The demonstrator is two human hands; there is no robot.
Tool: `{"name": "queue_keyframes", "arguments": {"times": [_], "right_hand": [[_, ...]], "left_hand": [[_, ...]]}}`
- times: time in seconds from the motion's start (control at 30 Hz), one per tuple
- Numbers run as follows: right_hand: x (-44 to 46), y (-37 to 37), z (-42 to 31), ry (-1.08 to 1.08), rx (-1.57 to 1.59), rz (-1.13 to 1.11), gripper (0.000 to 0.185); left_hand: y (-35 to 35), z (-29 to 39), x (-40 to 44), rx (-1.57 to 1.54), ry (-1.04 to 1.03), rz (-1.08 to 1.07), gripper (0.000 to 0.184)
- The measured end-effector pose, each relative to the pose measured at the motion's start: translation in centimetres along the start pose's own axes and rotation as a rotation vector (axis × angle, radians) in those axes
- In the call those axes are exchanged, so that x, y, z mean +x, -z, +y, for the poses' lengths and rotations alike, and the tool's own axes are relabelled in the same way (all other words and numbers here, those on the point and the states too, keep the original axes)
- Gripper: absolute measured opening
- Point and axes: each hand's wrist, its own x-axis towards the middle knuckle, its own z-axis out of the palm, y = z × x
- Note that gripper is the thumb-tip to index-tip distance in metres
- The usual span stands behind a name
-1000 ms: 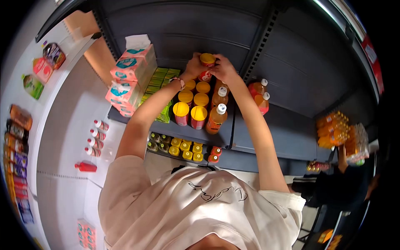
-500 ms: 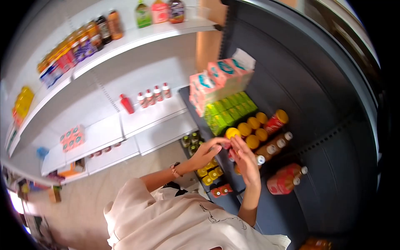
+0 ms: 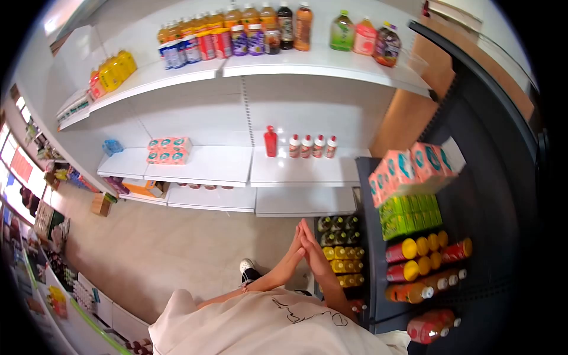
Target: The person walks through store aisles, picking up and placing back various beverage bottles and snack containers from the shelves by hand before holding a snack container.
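Note:
My left hand (image 3: pixel 291 254) and my right hand (image 3: pixel 312 244) meet palm to palm in front of my body, with their fingers stretched out. I see nothing held between them, though the space between the palms is hidden. The hands are over the floor, just left of the dark shelf unit (image 3: pixel 371 201). Nearest to them on the right are yellow-capped bottles (image 3: pixel 344 265) and dark bottles (image 3: pixel 337 238) on a low level. Further right stand yellow-lidded red canisters (image 3: pixel 402 251), orange drink bottles (image 3: pixel 408 293) and green packs (image 3: pixel 408 216).
White shelves (image 3: pixel 307 168) ahead carry a red bottle (image 3: pixel 270 142), several small red-capped bottles (image 3: pixel 306 146) and a pink pack (image 3: pixel 168 151). Drinks line the upper shelf (image 3: pixel 319 70). Pink cartons (image 3: pixel 408 168) top the dark unit. A cardboard box (image 3: pixel 100 204) sits on the floor.
My hands have left the yellow-lidded canister on the dark shelf and come together, away to its left. The view has turned, showing more of the white shelves and the floor.

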Motion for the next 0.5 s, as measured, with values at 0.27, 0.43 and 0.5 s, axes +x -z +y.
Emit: {"name": "queue_keyframes", "arguments": {"times": [0.27,0.43,0.5], "right_hand": [[11.7,-15.4,1.3,0.101,-0.266,-0.342,0.072],[17.9,-20.9,4.6,0.029,-0.223,-0.494,0.073],[19.3,-22.8,4.9,-0.123,-0.139,-0.551,0.069]], "left_hand": [[16.2,5.5,-3.5,0.125,-0.139,0.331,0.079],[25.0,3.7,-5.1,0.026,-0.18,0.499,0.079],[27.1,5.3,-5.4,0.065,-0.16,0.524,0.079]]}}
